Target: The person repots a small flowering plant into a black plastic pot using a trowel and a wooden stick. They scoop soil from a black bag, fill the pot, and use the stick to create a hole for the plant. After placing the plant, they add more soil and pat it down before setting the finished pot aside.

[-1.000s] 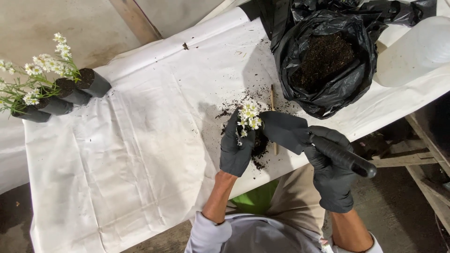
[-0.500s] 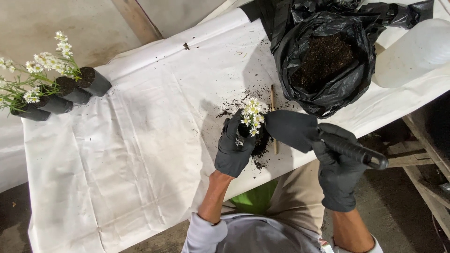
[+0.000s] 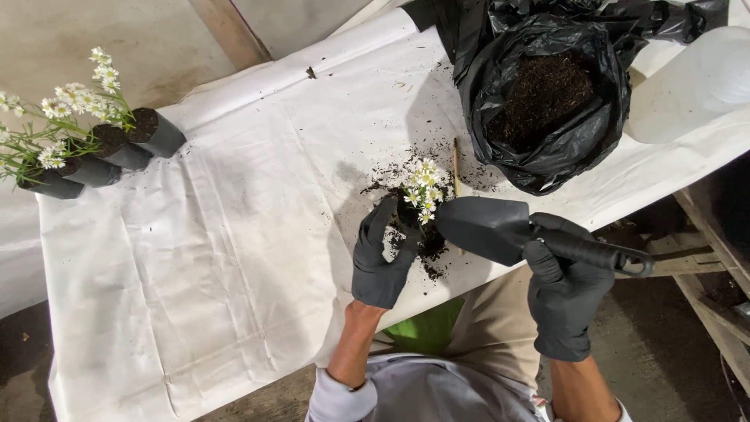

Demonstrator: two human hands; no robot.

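My left hand (image 3: 383,262), in a black glove, grips a small black pot holding a plant with white flowers (image 3: 422,191) near the front edge of the white-covered table (image 3: 219,258). My right hand (image 3: 564,293), also gloved, holds a black trowel (image 3: 488,227) by its handle, with the blade tipped against the pot's right side. Loose dark soil (image 3: 430,262) lies scattered around the pot. A thin wooden stick (image 3: 456,164) lies just behind the flowers.
An open black plastic bag of soil (image 3: 547,101) sits at the back right. A white plastic jug (image 3: 695,82) lies at the far right. Three black pots with white flowers (image 3: 101,152) stand at the left edge. Wooden frame parts show at the right.
The trowel blade has moved left and up against the pot. My left hand has shifted slightly while keeping hold of the pot.
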